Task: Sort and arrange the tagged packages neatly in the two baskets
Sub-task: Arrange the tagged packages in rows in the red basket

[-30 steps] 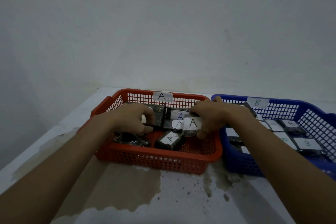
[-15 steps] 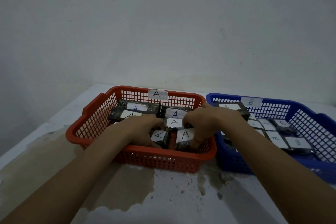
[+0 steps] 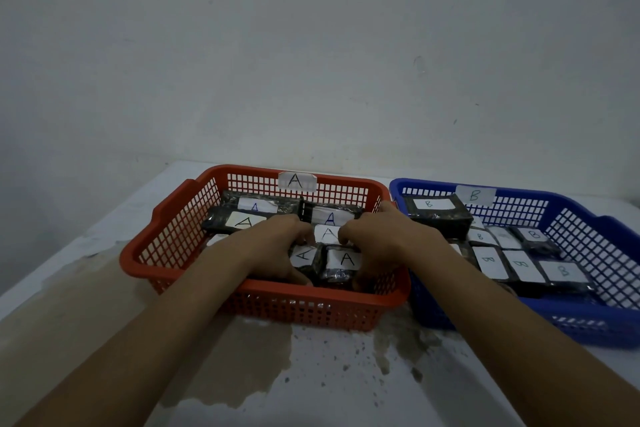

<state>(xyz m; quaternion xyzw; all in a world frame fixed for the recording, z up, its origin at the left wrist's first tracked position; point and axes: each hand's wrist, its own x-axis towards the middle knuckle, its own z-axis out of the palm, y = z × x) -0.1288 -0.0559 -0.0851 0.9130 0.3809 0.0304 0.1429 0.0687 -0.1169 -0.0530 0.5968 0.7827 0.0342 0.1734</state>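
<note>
**State.** Both hands work inside the red basket (image 3: 138,255), toward its near right corner. The left hand (image 3: 273,250) is curled round the left front package (image 3: 304,256), with the thumb on the near side and the fingers over the far edge. The right hand (image 3: 388,243) grasps the right front package (image 3: 343,260) in the same way. The two packages lie side by side, touching, with their A tags facing up. The step in hand appears to be squaring this pair against the near wall.

**Hazards.**
- Squeezing the pair together may tip one package onto its edge. The wrapping looks glossy and would likely slip under a pinch.
- The middle A package (image 3: 327,234) lies just behind the fingertips. A rearward push would likely shift it and disturb the back row (image 3: 254,207).
- A paper tag may crease or peel if a fingertip drags across it.
- The right wrist passes close to the blue basket (image 3: 616,229). A sideways move could knock either basket out of line.

**Surroundings.** The blue basket holds B-tagged packages (image 3: 519,263) in rows, with a larger B package (image 3: 437,215) raised at its far left corner. Each basket carries a letter on its far wall: label A (image 3: 297,181) and label B (image 3: 474,195). Both stand on a stained white table (image 3: 329,388) before a plain wall (image 3: 311,45). The left forearm hides part of the red basket's floor, so what lies there cannot be told.
</note>
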